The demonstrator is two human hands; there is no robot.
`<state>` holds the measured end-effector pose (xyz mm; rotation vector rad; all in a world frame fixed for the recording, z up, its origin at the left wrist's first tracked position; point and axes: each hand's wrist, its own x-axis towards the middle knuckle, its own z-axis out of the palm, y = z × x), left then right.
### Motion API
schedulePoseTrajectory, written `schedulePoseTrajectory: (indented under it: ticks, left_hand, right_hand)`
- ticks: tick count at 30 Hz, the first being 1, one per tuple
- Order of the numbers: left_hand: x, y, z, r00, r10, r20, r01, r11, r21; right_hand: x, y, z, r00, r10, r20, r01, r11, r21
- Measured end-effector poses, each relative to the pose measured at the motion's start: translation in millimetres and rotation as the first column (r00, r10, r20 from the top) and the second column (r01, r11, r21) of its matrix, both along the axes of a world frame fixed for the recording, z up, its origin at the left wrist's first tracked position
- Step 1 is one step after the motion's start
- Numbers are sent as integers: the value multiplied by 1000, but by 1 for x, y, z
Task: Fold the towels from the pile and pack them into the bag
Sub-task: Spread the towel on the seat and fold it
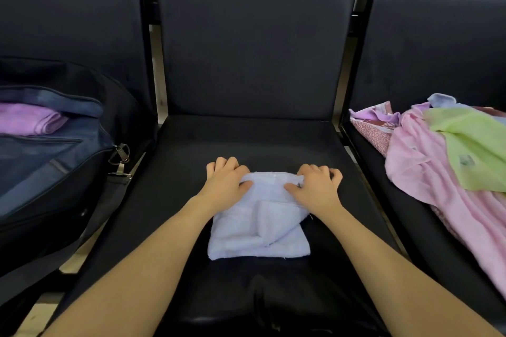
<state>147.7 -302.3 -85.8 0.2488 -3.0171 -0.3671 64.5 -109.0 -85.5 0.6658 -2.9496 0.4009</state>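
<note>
While lying on the middle seat (pixel 191 150), the pale blue towel (pixel 257 230) is showing no readable label. Both the left hand (pixel 226 183) and the right hand (pixel 317 186) are gripping its far edge with curled fingers.

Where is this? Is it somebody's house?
Probably not a house; it looks like a waiting area. Dark padded seats stand joined in a row, with a travel bag on one and towels on another.

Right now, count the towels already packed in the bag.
1. A purple towel lies folded in the open bag on the left seat. The bag's flap and walls hide part of the inside, so more may sit beneath or behind it.
</note>
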Motion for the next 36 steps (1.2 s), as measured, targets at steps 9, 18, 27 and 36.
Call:
schedulePoseTrajectory:
  ticks: [9, 18, 27, 36]
  left_hand:
    - [13, 0, 4, 989, -15, -144, 39, 986, 165]
    - [9, 10, 21, 993, -51, -108, 95, 882, 462]
    - [29, -19, 14, 975, 215, -59, -157, 849, 505]
    - [3, -10, 1, 925, 322, -201, -332, 943, -18]
  right_hand:
    - [13, 0, 17, 983, 181, 13, -165, 926, -340]
    - [29, -1, 34, 955, 287, -71, -286, 834, -472]
    - [27, -17, 21, 954, 176, 242, -50, 890, -453]
    - [14, -35, 4, 999, 29, 22, -23, 972, -233]
